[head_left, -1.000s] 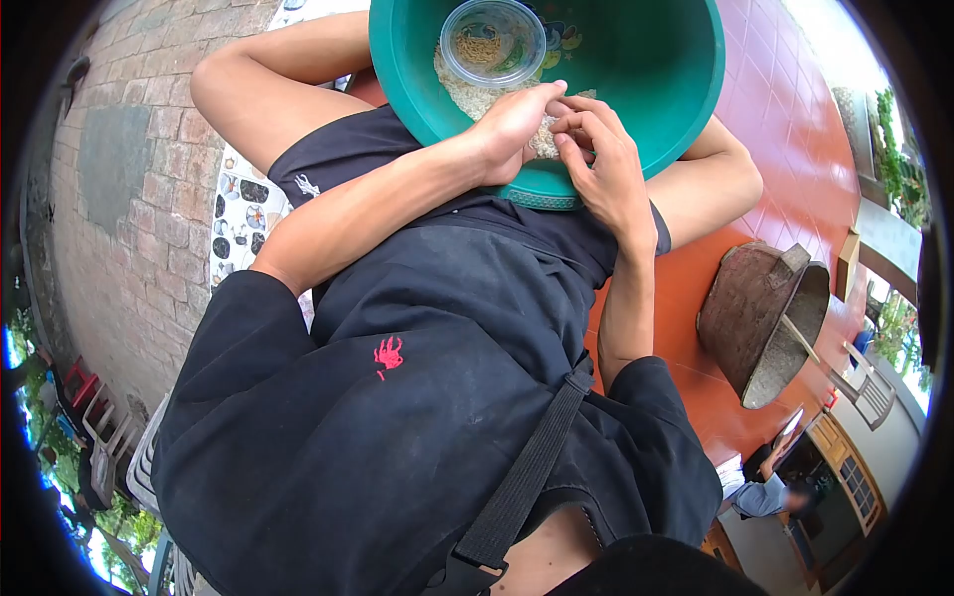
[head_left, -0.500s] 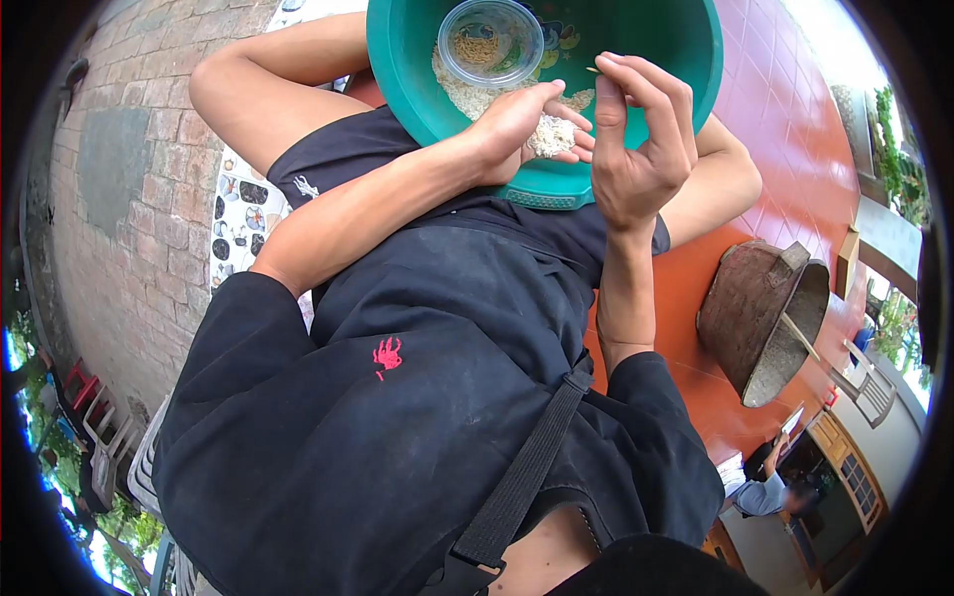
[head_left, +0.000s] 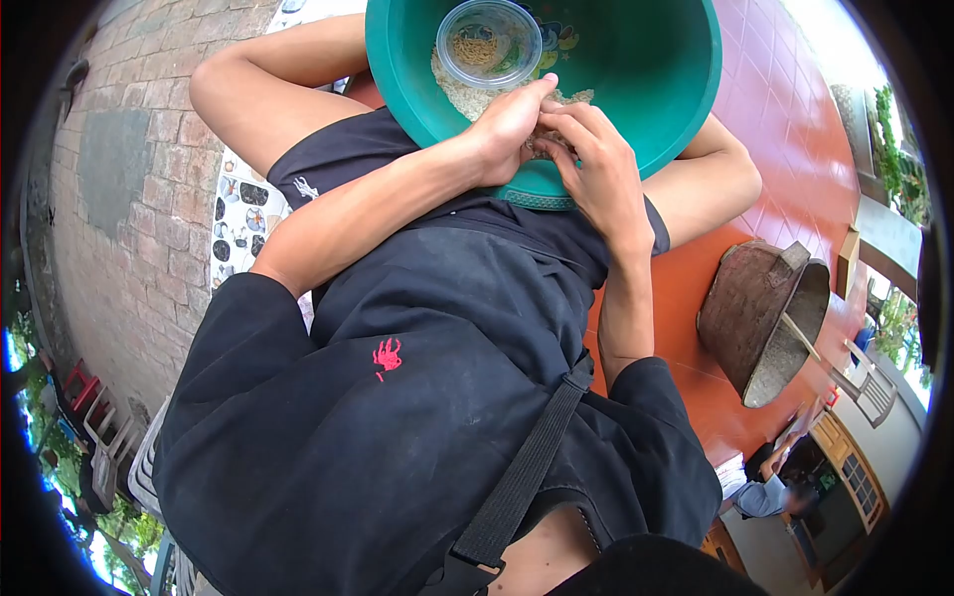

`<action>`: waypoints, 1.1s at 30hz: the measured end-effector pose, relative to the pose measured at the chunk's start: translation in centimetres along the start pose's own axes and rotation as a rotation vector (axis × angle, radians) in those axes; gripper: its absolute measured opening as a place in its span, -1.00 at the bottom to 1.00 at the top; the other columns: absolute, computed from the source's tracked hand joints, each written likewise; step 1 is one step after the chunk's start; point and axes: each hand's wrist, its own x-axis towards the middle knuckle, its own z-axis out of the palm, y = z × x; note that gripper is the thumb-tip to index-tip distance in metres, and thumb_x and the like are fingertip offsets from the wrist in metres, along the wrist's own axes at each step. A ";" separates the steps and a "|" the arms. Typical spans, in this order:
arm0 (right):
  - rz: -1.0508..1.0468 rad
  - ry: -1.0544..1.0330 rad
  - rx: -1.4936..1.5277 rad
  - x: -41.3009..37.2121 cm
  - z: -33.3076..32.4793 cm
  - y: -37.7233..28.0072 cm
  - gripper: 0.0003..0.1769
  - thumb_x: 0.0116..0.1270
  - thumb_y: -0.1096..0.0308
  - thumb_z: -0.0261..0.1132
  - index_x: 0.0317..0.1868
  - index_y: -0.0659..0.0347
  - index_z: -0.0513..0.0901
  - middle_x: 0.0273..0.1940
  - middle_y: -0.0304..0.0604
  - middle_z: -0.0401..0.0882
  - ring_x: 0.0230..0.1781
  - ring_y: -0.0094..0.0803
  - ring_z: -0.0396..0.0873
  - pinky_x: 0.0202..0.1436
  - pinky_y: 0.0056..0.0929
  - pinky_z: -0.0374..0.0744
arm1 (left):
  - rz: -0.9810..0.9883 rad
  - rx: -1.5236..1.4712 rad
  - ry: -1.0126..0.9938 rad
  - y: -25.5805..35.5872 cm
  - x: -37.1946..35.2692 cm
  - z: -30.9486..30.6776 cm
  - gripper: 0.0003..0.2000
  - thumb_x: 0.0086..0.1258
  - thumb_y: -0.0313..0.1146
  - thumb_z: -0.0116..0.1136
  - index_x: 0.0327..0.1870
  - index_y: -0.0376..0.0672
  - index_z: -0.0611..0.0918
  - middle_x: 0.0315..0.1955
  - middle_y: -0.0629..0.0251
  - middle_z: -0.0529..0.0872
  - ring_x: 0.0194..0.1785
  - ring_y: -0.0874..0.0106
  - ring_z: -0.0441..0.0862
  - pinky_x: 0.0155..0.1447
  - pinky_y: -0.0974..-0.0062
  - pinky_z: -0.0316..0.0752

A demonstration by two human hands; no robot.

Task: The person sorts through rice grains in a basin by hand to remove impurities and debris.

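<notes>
My left hand (head_left: pixel 509 124) is cupped palm up over the near part of a green basin (head_left: pixel 651 119), holding whitish rice grains (head_left: pixel 543 145), mostly hidden by fingers. The fingers of my right hand (head_left: pixel 594 164) are bent together over that palm, touching the grains; whatever is between their tips is too small to tell. Beyond my left hand, a clear round plastic cup (head_left: pixel 515 74) with yellowish-brown grains (head_left: pixel 475 50) rests inside the basin. More rice (head_left: pixel 459 97) lies around the cup on the basin's bottom.
The basin sits between my bent legs. A worn brown bucket (head_left: pixel 740 313) with a stick in it lies tilted on the red tiles (head_left: pixel 661 372) at right. Another person (head_left: pixel 760 495) is at lower right. Chairs (head_left: pixel 104 427) stand at far left, beside brick paving (head_left: pixel 179 199).
My right hand has come down and left from above the basin's edge, where it pinched a small grain, to the palm of my left hand. My left hand has barely moved.
</notes>
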 end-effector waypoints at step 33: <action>0.438 0.170 1.661 -2.5 0.0 3.6 -0.83 0.45 0.45 0.30 -0.02 0.35 0.66 -0.17 -0.11 0.68 -0.15 -0.42 0.66 -0.06 -0.46 0.72 | -0.005 0.001 -0.113 0.1 0.5 -0.1 -0.41 0.68 -0.07 -0.35 -0.06 -0.52 0.61 -0.27 0.05 0.75 -0.19 0.33 0.76 -0.04 0.42 0.73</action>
